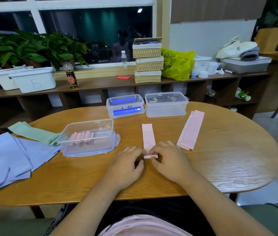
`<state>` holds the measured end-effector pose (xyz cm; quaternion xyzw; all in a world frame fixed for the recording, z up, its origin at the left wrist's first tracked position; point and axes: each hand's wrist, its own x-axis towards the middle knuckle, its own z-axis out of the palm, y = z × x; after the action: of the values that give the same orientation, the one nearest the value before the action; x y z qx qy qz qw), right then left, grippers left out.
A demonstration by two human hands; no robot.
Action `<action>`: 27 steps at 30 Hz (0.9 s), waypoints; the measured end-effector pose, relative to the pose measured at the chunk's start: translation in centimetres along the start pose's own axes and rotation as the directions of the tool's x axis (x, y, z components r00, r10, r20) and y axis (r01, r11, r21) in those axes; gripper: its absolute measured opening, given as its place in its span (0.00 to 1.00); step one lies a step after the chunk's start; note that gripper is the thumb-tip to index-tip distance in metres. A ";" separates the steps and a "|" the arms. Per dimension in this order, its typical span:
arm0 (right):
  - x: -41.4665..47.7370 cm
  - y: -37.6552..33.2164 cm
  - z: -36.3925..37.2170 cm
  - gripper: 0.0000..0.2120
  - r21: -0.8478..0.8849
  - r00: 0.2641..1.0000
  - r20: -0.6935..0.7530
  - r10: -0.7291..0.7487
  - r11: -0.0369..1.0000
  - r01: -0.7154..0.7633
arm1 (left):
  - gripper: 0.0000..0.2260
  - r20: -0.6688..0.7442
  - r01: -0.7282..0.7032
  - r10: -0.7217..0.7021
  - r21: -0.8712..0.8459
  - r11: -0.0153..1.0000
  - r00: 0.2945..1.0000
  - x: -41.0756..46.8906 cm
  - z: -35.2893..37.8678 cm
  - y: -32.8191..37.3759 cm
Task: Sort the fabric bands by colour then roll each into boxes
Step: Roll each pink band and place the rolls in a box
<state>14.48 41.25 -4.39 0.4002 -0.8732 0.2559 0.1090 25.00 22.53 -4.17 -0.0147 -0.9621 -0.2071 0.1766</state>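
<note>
Both hands, left (129,160) and right (167,157), pinch the pink band (148,136) at its rolled near end; its length runs straight away across open desk (83,176), between the clear box (88,135) and the pink stack (191,130).

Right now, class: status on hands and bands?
Both hands rolling pink band. Pink rolls in near box. Spare pink bands right. Nothing blocking.

We are pinching the rolled near end of a flat pink fabric band (148,136) with our left hand (128,165) and right hand (167,160) on the oval wooden table (220,159). More pink bands (191,130) are lying just right. Pink rolls (82,137) are sitting in a clear plastic box (88,136); green bands (36,133) and lilac bands (13,155) are lying left.
</note>
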 end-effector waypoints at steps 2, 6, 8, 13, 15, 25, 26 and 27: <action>0.0 -0.1 0.0 0.11 -0.019 1.000 0.003 0.012 1.000 -0.012 | 0.14 0.002 0.003 -0.003 0.020 1.000 1.000 0.0 0.0 0.0; -0.1 -0.3 -0.1 0.15 -0.069 1.000 -0.015 0.012 0.998 -0.013 | 0.18 0.022 0.025 -0.027 0.085 0.996 0.999 0.2 0.1 0.1; -0.2 -0.4 -0.3 0.15 -0.038 1.000 -0.020 0.003 0.999 -0.004 | 0.20 0.027 0.035 -0.038 0.110 0.993 0.999 0.4 0.3 0.1; -0.2 -0.5 -0.5 0.12 -0.018 1.000 0.003 -0.019 1.000 0.019 | 0.23 0.038 0.058 -0.063 0.137 0.989 0.997 0.6 0.4 0.0; -0.1 -0.4 -0.5 0.13 -0.015 1.000 0.007 -0.014 1.000 0.014 | 0.24 0.023 0.070 -0.073 0.118 0.990 0.997 0.6 0.4 0.0; 0.3 0.0 -0.1 0.19 -0.037 1.000 0.026 0.015 0.999 -0.014 | 0.20 -0.040 0.078 -0.075 0.072 0.994 0.996 0.5 0.6 -0.2; 0.4 0.0 0.0 0.19 -0.043 1.000 0.027 0.015 0.999 -0.014 | 0.20 -0.034 0.055 -0.052 0.094 0.994 0.998 0.5 0.6 -0.1; 0.4 0.0 0.1 0.20 -0.047 1.000 0.026 0.016 0.999 -0.015 | 0.20 -0.026 0.034 -0.032 0.117 0.993 0.999 0.5 0.7 -0.1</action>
<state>14.24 40.95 -4.29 0.3943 -0.8833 0.2310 0.1050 24.25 22.69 -4.65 0.0141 -0.9706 -0.1531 0.1852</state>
